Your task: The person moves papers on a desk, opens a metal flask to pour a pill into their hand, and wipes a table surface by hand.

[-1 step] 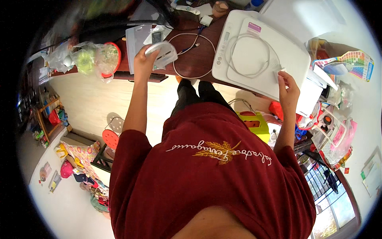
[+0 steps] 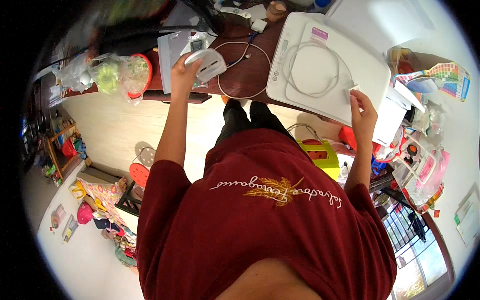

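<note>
My left hand [image 2: 183, 75] is closed on a rounded plastic case [image 2: 210, 66], whitish and see-through, with dark slots in its face. It is held up over the front of the dark red desk [image 2: 237, 82]. Over on the right, my right hand [image 2: 363, 111] pinches a small white charger plug [image 2: 354, 88] between thumb and fingertips. From the plug a white cable [image 2: 320, 94] runs in a loose loop across the lid of a white printer [image 2: 280, 95]. That hand is just above the printer's front right part.
Another pale cable [image 2: 243, 97] loops on the desk near a white adapter [image 2: 259, 26]. To the left are a red-rimmed bowl [image 2: 148, 75] and bags with green fruit [image 2: 106, 80]. Papers [image 2: 390, 120] lie right of the printer. Below the desk stands a yellow-green box [image 2: 327, 160].
My left hand and the plastic case have shifted slightly to the right and tilted a little. My right hand has barely moved.
</note>
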`<move>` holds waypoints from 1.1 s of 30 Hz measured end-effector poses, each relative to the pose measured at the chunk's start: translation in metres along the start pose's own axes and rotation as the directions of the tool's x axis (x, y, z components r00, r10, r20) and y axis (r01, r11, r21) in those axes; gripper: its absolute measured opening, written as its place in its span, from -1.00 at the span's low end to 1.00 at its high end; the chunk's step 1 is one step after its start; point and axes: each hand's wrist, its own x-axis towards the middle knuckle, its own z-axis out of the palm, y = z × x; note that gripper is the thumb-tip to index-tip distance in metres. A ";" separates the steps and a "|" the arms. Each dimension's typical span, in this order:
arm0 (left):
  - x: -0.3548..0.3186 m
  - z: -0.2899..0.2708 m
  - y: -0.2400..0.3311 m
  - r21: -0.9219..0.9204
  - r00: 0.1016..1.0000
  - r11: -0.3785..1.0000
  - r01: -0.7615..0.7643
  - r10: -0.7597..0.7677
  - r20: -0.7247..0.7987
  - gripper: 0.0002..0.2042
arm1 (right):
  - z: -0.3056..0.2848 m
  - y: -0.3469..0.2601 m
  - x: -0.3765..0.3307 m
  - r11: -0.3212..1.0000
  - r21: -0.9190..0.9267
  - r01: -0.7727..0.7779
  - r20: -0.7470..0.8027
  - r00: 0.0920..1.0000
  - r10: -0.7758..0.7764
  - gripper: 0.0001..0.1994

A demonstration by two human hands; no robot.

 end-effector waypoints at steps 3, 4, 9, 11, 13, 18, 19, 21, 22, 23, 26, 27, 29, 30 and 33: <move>0.027 0.024 -0.012 0.067 0.998 0.997 -0.038 0.035 0.058 -0.70 | -0.008 0.005 -0.009 0.998 -0.056 -0.023 0.000 1.000 0.023 -0.83; 0.033 0.028 -0.015 0.156 0.992 0.982 -0.108 0.097 0.077 -0.70 | -0.011 0.007 -0.012 0.998 -0.057 -0.035 -0.006 0.999 0.034 -0.83; 0.060 0.046 -0.018 0.288 0.940 0.910 -0.299 0.229 0.252 -0.68 | -0.015 0.020 -0.031 0.992 -0.077 -0.102 -0.035 0.994 0.099 -0.84; 0.068 0.051 -0.021 0.327 0.925 0.888 -0.322 0.222 0.308 -0.67 | -0.015 0.021 -0.037 0.987 -0.063 -0.150 -0.035 0.988 0.148 -0.84; 0.074 0.056 -0.025 0.370 0.923 0.877 -0.306 0.179 0.340 -0.66 | -0.014 0.024 -0.039 0.985 -0.053 -0.162 -0.035 0.987 0.160 -0.84; 0.100 0.055 -0.026 0.290 0.892 0.954 -0.082 -0.060 0.448 -0.64 | -0.017 0.025 -0.039 0.980 -0.044 -0.194 -0.042 0.980 0.192 -0.82; 0.104 0.054 -0.029 0.242 0.874 0.970 -0.006 -0.112 0.473 -0.62 | -0.017 0.028 -0.039 0.984 -0.054 -0.172 -0.044 0.984 0.170 -0.83; 0.108 0.053 -0.035 0.146 0.864 0.982 0.122 -0.178 0.472 -0.60 | -0.019 0.034 -0.037 0.989 -0.071 -0.130 -0.054 0.991 0.126 -0.83; 0.108 0.053 -0.039 0.094 0.874 0.980 0.174 -0.198 0.444 -0.59 | -0.019 0.035 -0.035 0.988 -0.064 -0.139 -0.056 0.989 0.136 -0.82; 0.108 0.055 -0.044 0.038 0.881 0.974 0.225 -0.220 0.418 -0.59 | -0.019 0.034 -0.034 0.987 -0.060 -0.150 -0.058 0.988 0.146 -0.82; 0.107 0.053 -0.064 -0.104 0.926 0.971 0.217 -0.171 0.338 -0.61 | -0.016 0.040 -0.027 0.993 -0.042 -0.113 -0.118 0.987 0.107 -0.76; 0.108 0.055 -0.069 -0.079 0.932 0.973 0.216 -0.181 0.316 -0.60 | -0.015 0.042 -0.025 0.995 -0.036 -0.090 -0.147 0.986 0.083 -0.73; 0.102 0.062 -0.068 -0.027 0.957 0.986 0.166 -0.154 0.248 -0.59 | -0.012 0.044 -0.023 0.989 -0.120 -0.089 -0.186 0.980 0.066 -0.67; 0.098 0.064 -0.064 -0.001 0.967 0.990 0.142 -0.138 0.213 -0.59 | -0.011 0.045 -0.022 0.983 -0.161 -0.089 -0.204 0.977 0.055 -0.64; 0.098 0.067 -0.055 0.073 0.972 0.987 0.141 -0.152 0.180 -0.58 | -0.009 0.047 -0.022 0.982 -0.150 -0.111 -0.177 0.981 0.083 -0.60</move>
